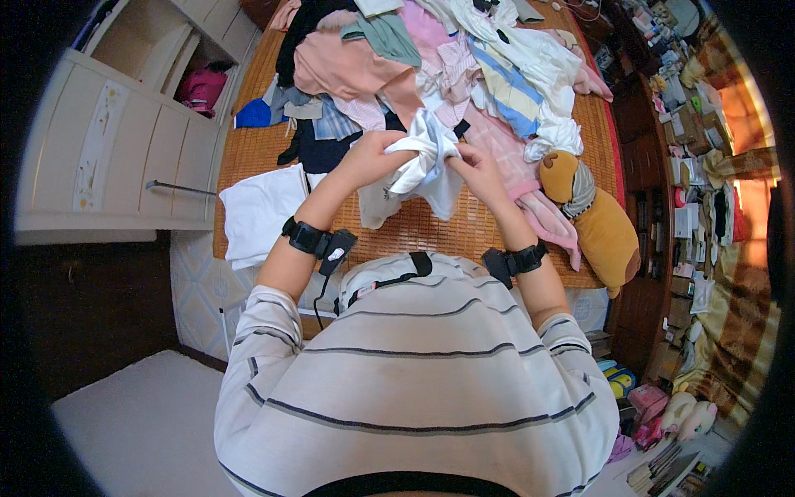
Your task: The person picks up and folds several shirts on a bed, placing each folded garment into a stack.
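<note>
My left hand [380,156] and my right hand [477,171] grip a white and pale blue garment [428,155] between them, its cloth bunched and twisted at the top. The lower part hangs above the woven bamboo mat [329,230]. Beyond it spreads a heap of clothes, with a salmon-pink garment [348,65], a sage green one [388,40] and a blue, cream and white striped one [509,81]. A folded white cloth [261,211] lies left of my left hand. Pink checked fleece clothing [497,146] lies beyond my right hand.
A brown and yellow plush toy [605,236] lies at the mat's right edge. On the left stands a white cabinet [136,149] with an open compartment holding a pink bag [204,88]. Dark wooden furniture [640,168] and crowded shelves [686,217] line the right side.
</note>
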The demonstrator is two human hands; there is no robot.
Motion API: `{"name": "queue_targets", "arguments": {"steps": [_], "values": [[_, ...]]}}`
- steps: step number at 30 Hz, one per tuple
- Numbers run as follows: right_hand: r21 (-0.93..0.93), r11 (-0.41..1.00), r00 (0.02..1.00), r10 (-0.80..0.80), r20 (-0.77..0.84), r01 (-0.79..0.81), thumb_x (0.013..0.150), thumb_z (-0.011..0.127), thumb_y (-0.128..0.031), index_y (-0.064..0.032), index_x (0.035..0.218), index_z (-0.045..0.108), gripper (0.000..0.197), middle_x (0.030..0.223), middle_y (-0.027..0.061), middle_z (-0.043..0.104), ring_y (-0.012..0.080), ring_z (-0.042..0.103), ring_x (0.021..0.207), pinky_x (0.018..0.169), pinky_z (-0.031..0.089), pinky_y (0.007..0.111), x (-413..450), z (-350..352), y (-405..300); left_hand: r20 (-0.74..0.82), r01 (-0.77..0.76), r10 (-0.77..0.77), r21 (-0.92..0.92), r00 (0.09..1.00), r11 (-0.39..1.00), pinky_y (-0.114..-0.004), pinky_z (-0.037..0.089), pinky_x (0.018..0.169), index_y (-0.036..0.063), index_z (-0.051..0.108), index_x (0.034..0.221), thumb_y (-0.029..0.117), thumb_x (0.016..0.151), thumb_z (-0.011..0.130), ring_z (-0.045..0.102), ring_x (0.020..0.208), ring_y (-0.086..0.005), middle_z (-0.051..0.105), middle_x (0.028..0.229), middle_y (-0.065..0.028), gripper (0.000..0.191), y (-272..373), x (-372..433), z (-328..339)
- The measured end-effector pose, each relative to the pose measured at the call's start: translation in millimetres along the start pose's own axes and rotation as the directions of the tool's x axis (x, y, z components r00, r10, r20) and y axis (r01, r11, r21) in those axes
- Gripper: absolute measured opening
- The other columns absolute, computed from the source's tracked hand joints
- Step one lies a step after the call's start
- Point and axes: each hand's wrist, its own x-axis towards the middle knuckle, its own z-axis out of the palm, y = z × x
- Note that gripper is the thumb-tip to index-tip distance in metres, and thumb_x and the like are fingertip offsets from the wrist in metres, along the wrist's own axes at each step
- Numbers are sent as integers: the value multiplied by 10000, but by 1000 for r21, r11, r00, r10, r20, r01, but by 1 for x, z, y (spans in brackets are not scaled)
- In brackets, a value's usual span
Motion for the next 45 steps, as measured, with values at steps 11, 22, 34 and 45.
{"name": "queue_targets", "arguments": {"steps": [11,22,34,45], "values": [[-54,996,957,-87,-278,75,783,524,-81,4,917,579,168,736,2,551,76,487,665,604,399,224,6,-46,30,-166,145,-214,-350,963,926,-214,402,600,-37,602,858,235,831,483,499,667,-61,574,751,13,298,-31,-20,-28],[-215,966,986,-121,113,143,665,637,-148,-55,1154,452,531,1095,108,504,208,474,1031,886,361,323,7,-21,-27,-82,221,-269,-367,960,903,-193,380,563,-17,604,866,303,825,512,490,629,-54,569,743,13,335,5,-10,-29],[-237,868,898,-402,180,436,647,470,65,-35,1019,549,393,975,120,570,200,556,873,752,435,271,17,21,-63,206,200,-170,-138,964,970,-212,379,534,4,566,906,365,877,424,442,629,-54,521,747,16,388,-3,3,1],[13,950,932,-302,-199,311,820,423,-20,-16,966,525,178,866,2,534,73,478,794,718,376,202,30,0,-78,301,92,-144,180,943,979,-315,440,740,12,565,968,184,675,650,576,802,-200,611,881,-136,350,-71,-21,34]]}}
